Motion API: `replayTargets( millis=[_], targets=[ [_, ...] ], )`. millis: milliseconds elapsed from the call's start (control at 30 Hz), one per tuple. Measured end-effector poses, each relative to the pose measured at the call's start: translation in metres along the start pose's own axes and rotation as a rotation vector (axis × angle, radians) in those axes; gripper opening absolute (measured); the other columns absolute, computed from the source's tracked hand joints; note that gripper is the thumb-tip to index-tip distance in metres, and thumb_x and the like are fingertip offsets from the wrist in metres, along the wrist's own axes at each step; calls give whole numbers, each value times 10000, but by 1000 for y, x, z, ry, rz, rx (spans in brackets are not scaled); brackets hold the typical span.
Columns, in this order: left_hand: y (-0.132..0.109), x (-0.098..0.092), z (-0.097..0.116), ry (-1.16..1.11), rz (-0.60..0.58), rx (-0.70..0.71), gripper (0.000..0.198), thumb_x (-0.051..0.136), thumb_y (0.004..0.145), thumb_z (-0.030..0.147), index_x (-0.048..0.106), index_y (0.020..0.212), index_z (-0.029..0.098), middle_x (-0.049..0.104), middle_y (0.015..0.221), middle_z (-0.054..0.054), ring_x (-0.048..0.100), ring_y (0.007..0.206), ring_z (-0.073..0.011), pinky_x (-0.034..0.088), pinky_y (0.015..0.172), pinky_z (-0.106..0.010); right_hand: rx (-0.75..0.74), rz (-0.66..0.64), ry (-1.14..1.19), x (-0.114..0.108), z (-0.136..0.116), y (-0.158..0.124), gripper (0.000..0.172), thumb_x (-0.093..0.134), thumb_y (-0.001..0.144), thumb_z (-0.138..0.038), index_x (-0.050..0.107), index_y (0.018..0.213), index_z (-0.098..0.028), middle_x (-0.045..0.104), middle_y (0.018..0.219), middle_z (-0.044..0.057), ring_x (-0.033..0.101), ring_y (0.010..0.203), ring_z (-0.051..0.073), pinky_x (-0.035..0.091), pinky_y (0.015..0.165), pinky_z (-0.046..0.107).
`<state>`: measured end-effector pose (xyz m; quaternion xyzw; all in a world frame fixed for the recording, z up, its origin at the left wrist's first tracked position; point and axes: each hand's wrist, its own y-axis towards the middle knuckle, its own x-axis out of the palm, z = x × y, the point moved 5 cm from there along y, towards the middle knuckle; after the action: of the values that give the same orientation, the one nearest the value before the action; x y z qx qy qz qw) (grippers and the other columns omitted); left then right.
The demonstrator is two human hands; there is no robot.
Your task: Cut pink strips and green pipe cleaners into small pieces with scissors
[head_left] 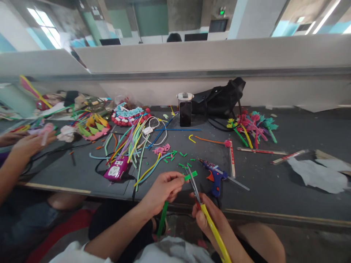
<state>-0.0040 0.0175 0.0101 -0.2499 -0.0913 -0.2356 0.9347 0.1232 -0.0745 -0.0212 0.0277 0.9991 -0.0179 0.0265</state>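
My left hand [168, 188] is closed on a green strip [190, 176], whose lower part hangs below the hand. My right hand [208, 215] grips scissors [196, 188] with yellow and red handles. The open blades point up and lie at the strip's free end, just right of my left fingertips. Short green pieces [183, 154] are scattered on the table past both hands, beside a small pink pile [161, 149]. A blue glue gun [216, 177] lies to the right of the scissors.
Fuzzy stems [131, 137] and a purple box [116, 168] lie left on the dark table [263, 182]. A bottle [185, 113], black bag [219, 100] and colourful flowers [253, 126] stand or lie behind. Another person's hands [33, 144] are at far left.
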Motion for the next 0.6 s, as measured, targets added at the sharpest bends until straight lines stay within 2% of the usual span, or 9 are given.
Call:
replayTargets(
  millis=[233,600],
  targets=[
    [-1,1,-1,22,25,-23,312,709,697,392,605,846,138,379,456,102,197,366,-18,111,384,-188,-32,-6,-113,-1,-5,3,572,440,828,-697,578,1070,-197,529,703,-8,487,601,137,411,533,220],
    [0,4,-2,34,13,-43,308,700,694,379,611,848,128,382,467,100,186,372,-16,102,386,-195,-28,6,-157,-4,-1,5,580,434,823,-710,595,1035,-194,475,665,-23,434,563,125,381,500,211]
  ],
)
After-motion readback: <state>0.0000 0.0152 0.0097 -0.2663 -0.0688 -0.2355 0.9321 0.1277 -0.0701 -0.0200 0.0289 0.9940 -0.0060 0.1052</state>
